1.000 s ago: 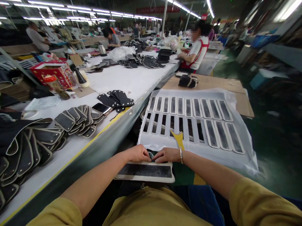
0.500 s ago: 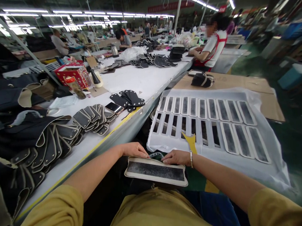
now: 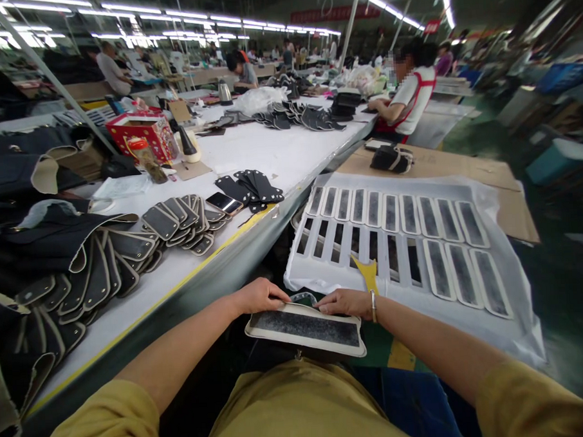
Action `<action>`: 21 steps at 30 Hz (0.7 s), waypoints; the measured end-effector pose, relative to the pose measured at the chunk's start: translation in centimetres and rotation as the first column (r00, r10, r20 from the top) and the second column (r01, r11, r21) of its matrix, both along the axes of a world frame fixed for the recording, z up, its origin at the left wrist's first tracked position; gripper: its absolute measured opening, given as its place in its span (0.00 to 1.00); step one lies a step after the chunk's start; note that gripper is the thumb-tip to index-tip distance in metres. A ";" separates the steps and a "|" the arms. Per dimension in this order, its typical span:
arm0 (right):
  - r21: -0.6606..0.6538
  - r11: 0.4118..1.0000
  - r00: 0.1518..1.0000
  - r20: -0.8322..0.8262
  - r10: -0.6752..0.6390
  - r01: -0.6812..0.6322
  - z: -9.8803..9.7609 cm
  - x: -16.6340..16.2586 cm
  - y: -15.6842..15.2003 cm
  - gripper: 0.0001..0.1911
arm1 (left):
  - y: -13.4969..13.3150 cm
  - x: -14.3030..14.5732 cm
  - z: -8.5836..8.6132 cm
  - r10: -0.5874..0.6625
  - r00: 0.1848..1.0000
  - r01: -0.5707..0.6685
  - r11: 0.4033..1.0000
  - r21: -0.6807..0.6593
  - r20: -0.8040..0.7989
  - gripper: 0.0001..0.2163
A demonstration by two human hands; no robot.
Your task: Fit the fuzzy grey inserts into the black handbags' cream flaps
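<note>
A long cream-edged panel [image 3: 303, 329] with a dark grey strip down its middle lies across in front of my waist, tilted slightly down to the right. At its far edge, toward the left, my left hand [image 3: 262, 295] is closed with the fingertips on the rim. My right hand [image 3: 347, 302] pinches the same edge farther right, fingers pointing left. Between the two hands, behind the panel, a clear curved rim [image 3: 303, 298] shows. What lies under the panel is mostly hidden. Similar cream-edged strips [image 3: 440, 270] lie in rows on the white-covered stand at right.
A yellow forked piece [image 3: 367, 273] rests on the white slotted sheet [image 3: 396, 294]. On the long white table [image 3: 250, 154] at left are fanned black pieces [image 3: 98, 272], a phone [image 3: 224, 203] and a red box [image 3: 143, 136]. A co-worker [image 3: 409, 94] is beyond.
The panel has shifted slightly up and to the right in view, its far edge tipped a little. Both hands stay on that edge, with the left fingers now flatter along it.
</note>
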State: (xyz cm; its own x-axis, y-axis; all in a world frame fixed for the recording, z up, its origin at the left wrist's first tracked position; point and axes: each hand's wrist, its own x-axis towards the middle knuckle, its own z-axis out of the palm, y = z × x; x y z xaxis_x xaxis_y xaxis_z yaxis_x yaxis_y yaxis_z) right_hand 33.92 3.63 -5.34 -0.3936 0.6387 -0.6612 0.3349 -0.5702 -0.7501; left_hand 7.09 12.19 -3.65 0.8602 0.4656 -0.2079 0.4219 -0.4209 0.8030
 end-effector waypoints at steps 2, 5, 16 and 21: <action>0.025 0.999 1.000 0.017 0.026 -0.027 0.1 -0.1 0.0 0.30 | -0.1 -0.1 0.0 -0.011 1.000 0.011 0.999 0.032 -0.004 0.14; 0.061 0.996 0.997 0.053 0.062 -0.066 0.2 -0.1 0.1 0.33 | -0.1 -0.2 -0.2 -0.037 0.999 0.036 0.998 0.052 0.008 0.14; 0.223 0.920 0.937 0.218 0.274 -0.321 0.8 -0.7 1.0 0.32 | 0.2 -0.1 -0.5 -0.108 0.994 0.107 0.993 0.052 0.032 0.16; 0.248 0.888 0.917 0.207 0.341 -0.387 1.1 -1.4 1.5 0.34 | 0.3 -0.1 -0.6 -0.133 0.990 0.131 0.990 0.060 0.045 0.16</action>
State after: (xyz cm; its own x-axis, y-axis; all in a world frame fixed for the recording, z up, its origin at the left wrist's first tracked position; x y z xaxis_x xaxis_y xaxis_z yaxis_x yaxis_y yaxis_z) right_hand 32.48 5.12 -4.29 -0.5422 0.6362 -0.5489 0.6020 -0.1616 -0.7820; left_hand 6.95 12.51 -4.23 0.9234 0.3571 -0.1407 0.3204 -0.5154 0.7948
